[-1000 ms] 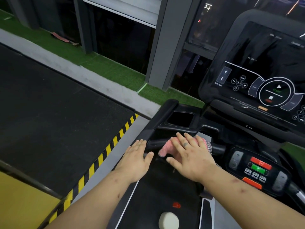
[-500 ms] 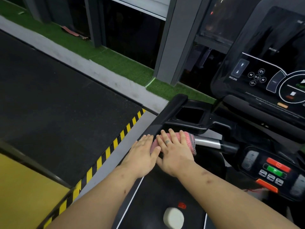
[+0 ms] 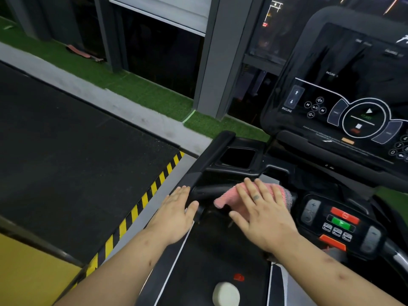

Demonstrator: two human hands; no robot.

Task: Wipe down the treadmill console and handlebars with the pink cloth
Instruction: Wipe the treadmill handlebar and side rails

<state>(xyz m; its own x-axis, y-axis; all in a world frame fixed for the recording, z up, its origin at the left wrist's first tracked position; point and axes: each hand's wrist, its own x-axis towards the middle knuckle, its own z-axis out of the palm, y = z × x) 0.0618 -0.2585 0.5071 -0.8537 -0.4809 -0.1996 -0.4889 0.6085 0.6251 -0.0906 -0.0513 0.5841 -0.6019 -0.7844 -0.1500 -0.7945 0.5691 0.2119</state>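
While my right hand (image 3: 262, 215) presses the pink cloth (image 3: 225, 198) onto the handlebar (image 3: 207, 191), my left hand (image 3: 175, 215) rests beside it.
My fingers (image 3: 254, 193) lie straight and flat, curling round nothing; the cloth drapes the bar below the console (image 3: 344, 89), left of the button panel (image 3: 340, 224).

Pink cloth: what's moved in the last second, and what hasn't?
The right hand slid the pink cloth left along the handlebar up to the left hand, then back right toward the button panel; black bar now shows between the hands. Nothing taken or let go. Left hand stays flat at the bar's left end, right hand flat on the cloth.
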